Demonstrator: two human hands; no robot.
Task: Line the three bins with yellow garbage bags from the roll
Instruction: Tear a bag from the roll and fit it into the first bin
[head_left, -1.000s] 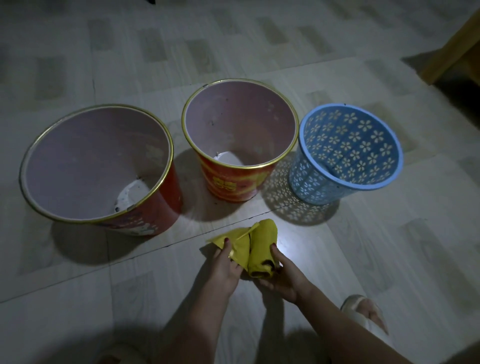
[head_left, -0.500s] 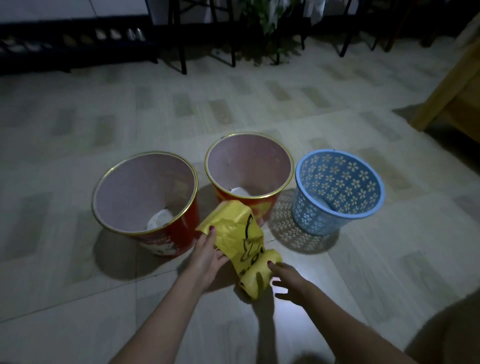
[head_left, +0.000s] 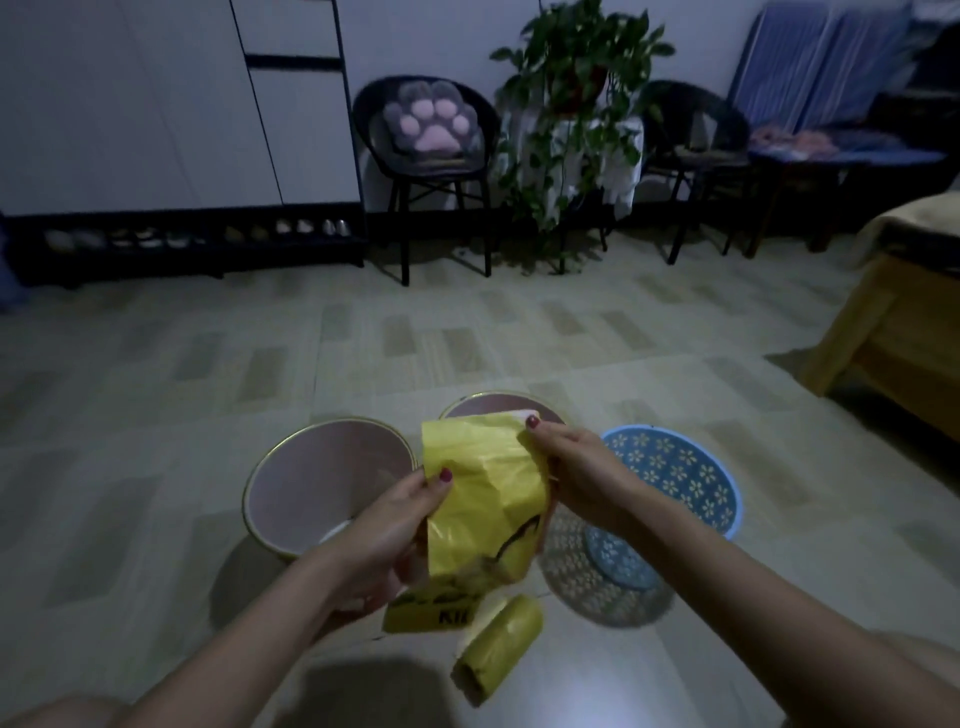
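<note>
Fingers (head_left: 441, 475) of your left hand (head_left: 387, 530) pinch the yellow bag's (head_left: 480, 499) left edge; your right hand (head_left: 574, 470) grips its top right corner. Bag hangs unrolled, joined to the roll (head_left: 498, 644) lying on the floor (head_left: 156, 415). Black print on the bag: "KIL" legible, the rest too blurred. Three bins on the floor, unlined: two red with gold rims (left (head_left: 317, 483), middle (head_left: 498, 408), the latter mostly hidden by the bag), one blue with flower cut-outs (head_left: 675, 483). Behind: two dark chairs, a paw cushion (head_left: 428, 122), one trailing plant (head_left: 571, 104).
</note>
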